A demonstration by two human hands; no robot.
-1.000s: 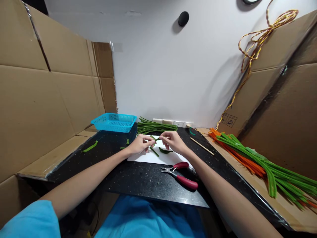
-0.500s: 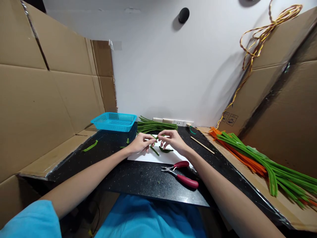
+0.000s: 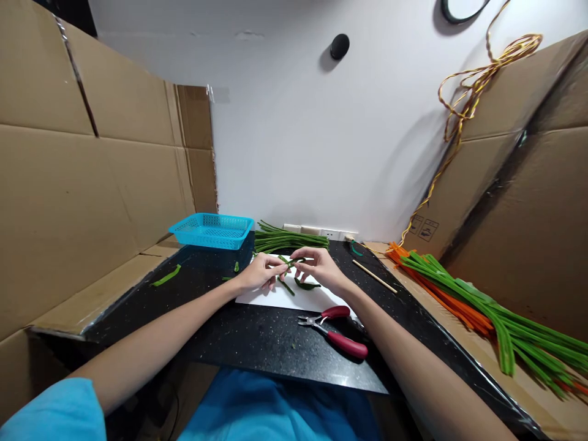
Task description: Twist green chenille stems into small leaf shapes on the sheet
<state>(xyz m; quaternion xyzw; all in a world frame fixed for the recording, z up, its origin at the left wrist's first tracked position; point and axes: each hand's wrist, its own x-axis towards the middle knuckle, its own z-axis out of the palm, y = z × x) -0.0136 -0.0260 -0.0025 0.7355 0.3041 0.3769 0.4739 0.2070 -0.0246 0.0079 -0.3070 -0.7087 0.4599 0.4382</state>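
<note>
Over a white sheet (image 3: 257, 297), my left hand (image 3: 261, 272) pinches a short dark green pipe cleaner (image 3: 296, 261) between thumb and fingertips. My right hand (image 3: 321, 268) is closed on the same piece from the other side, its index finger arched over it. The piece looks slightly curved; the fingers hide part of it. Below the hands a straight green pipe cleaner piece (image 3: 286, 286) lies on the sheet, with a bent dark green piece (image 3: 307, 285) to its right. Red-handled cutting pliers (image 3: 345, 344) lie with their handles spread near my right wrist.
A blue plastic basket (image 3: 211, 245) stands back left. Beside it lies a bundle of dark green pipe cleaners (image 3: 294, 240). A wooden stick (image 3: 374, 275) is to the right. Bright green pipe cleaners (image 3: 505, 324) and orange ones (image 3: 452, 303) lie on cardboard at the right.
The camera view has tilted up a little. My right fingers have shifted slightly along the pipe cleaner, and more of its curved length shows between the hands.
</note>
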